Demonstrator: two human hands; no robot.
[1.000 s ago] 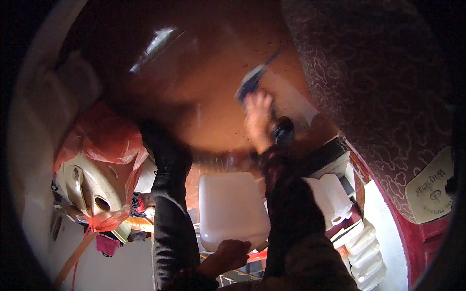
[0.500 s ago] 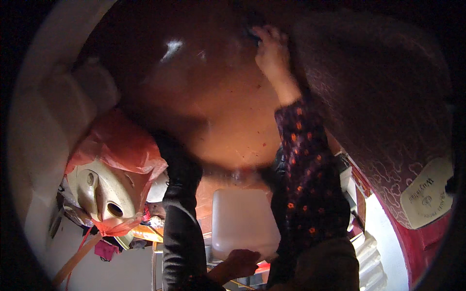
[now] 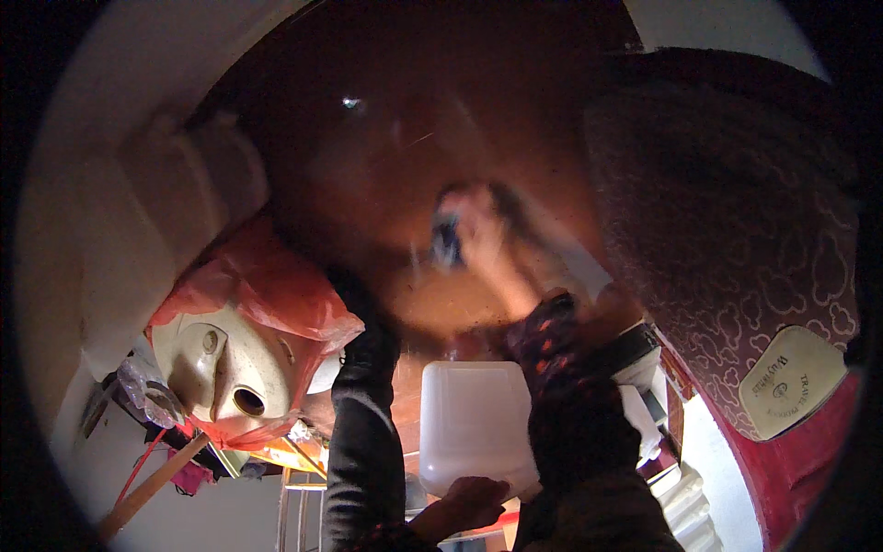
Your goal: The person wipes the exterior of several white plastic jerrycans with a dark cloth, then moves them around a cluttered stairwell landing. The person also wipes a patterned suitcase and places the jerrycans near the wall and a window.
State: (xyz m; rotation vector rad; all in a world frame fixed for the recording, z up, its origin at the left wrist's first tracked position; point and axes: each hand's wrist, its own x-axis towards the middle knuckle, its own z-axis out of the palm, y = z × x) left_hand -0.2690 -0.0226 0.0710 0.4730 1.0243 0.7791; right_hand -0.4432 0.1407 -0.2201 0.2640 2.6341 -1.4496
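My right hand [image 3: 483, 230] is blurred by motion over a glossy reddish-brown surface [image 3: 368, 184]. Its fingers are closed on a dark blue, cloth-like bundle [image 3: 448, 241] pressed to that surface; the bundle's exact shape is smeared. A dark sleeve with orange spots covers the right forearm. Low in the picture, my left hand [image 3: 471, 501] is held with curled fingers at the near edge of a white plastic piece with rounded corners [image 3: 475, 419]. Whether it grips that edge or something else, I cannot make out. My dark-trousered leg [image 3: 366, 432] stands left of the white piece.
To the left, a red plastic bag [image 3: 267, 294] partly covers a cream moulded object [image 3: 198, 354] with round holes. Pale fabric-like shapes [image 3: 138, 230] line the left side. On the right are dark red patterned fabric [image 3: 699, 239] and a cream label [image 3: 793, 382].
My right hand has come from the far part of the surface back toward me and slightly left, bringing the dark blue bundle along. My left hand stays beside the white piece. The view has shifted slightly.
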